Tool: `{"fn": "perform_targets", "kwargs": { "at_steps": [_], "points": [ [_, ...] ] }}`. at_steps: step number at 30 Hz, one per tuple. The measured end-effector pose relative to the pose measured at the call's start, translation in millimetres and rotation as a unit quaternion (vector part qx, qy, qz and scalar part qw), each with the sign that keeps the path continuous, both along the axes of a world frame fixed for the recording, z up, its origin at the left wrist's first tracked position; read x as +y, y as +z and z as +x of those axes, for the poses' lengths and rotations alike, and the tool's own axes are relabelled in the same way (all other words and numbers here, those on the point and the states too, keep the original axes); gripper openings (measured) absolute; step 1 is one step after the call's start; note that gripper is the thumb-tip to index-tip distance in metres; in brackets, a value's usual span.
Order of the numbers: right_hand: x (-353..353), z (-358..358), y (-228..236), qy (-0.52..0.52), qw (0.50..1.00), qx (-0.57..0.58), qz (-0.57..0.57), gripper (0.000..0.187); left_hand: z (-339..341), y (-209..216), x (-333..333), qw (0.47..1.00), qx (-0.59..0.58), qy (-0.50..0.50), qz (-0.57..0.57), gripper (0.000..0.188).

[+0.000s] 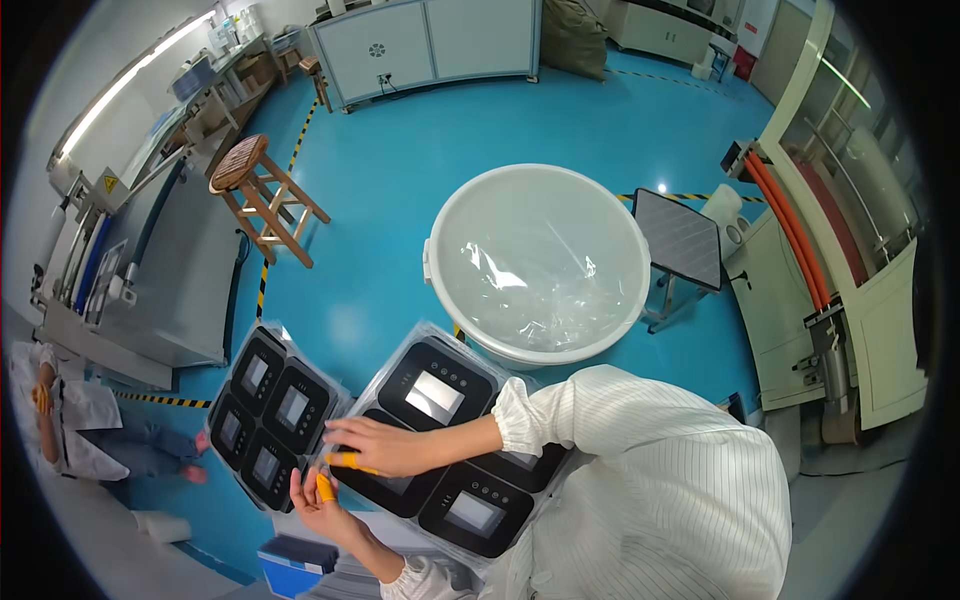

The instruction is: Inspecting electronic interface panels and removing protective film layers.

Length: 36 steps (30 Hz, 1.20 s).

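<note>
Several black panels with rounded corners and grey screen windows lie in two stacks under clear film. My right hand (385,447) reaches across the nearer panel stack (475,512), its fingers stretched toward the gap between the stacks. Just below it, my left hand (325,512) is palm up with fingers apart, beside the edge of the left panel stack (291,405). Orange finger covers show on both hands. The fingertips of the two hands come close together. I see no panel gripped in either hand; any thin film between the fingers is too small to make out.
A large white round tub (540,345) lined with clear film stands ahead. Near it are a small grey-topped table (678,238) and a machine with orange rollers (790,230). A wooden stool (240,165), a blue box (290,570) and a co-worker's white sleeve (95,415) are at left.
</note>
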State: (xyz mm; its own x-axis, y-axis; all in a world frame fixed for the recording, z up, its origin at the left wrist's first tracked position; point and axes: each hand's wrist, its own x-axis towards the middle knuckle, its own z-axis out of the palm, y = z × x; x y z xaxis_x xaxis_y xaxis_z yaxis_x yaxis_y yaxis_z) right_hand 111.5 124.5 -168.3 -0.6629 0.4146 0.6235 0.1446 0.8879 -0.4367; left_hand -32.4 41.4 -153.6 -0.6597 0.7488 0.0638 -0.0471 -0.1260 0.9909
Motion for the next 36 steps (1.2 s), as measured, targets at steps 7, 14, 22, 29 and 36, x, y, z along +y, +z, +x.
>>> {"fn": "perform_targets", "kwargs": {
  "at_steps": [7, 14, 22, 29, 36],
  "points": [
    [-4.2, -11.3, -8.2, -0.026, 0.999, 0.023, 0.032, 0.046, -7.9, -2.3, -12.9, 0.998, 0.056, -0.015, -0.012, 0.042],
    [-7.3, 3.0, 17.0, -0.013, 1.0, -0.002, -0.016, 0.037, 2.6, 16.5, -15.3, 0.999, -0.053, -0.009, -0.006, 0.034],
    [9.8, -19.7, 18.5, 0.032, 0.994, 0.094, 0.033, 0.022, 1.1, 16.2, -23.8, 0.996, -0.092, -0.003, -0.005, 0.031],
    [-6.8, 1.9, 10.0, 0.023, 0.995, 0.096, 0.005, 0.025, -3.2, -2.2, -21.5, 0.993, -0.084, -0.078, -0.032, 0.038],
    [-14.4, 27.8, 6.2, 0.048, 0.998, 0.037, -0.031, 0.022, -12.6, -6.0, -18.2, 0.977, -0.038, -0.2, -0.069, 0.04]
  ]
}}
